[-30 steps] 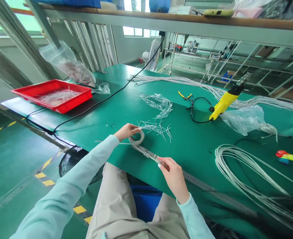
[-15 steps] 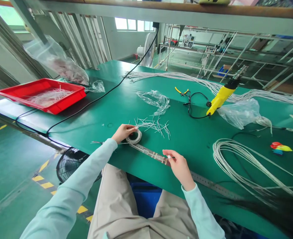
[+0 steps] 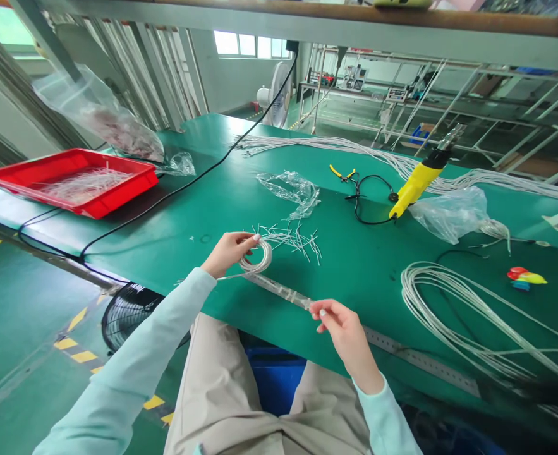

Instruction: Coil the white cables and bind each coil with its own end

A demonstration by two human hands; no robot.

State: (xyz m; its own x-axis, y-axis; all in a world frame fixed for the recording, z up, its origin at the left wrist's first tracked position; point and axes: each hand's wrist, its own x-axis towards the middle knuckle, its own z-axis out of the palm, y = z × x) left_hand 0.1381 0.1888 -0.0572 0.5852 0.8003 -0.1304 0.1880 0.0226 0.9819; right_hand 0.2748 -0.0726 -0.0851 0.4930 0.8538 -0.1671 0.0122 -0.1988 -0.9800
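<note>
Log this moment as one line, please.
left hand: holding coiled cable | right hand: at ruler, contact unclear | nearby: white strands, red tray

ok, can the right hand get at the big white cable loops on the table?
Likely yes: the right hand is by the ruler, the big white cable loops lie on the same green tabletop to its right, and nothing covers their nearer end.

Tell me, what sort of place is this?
Probably a factory workshop handling cables: a yellow heat gun and a long bundle of white cables lie on the green workbench, and yellow-and-dark striped tape marks the floor.
</note>
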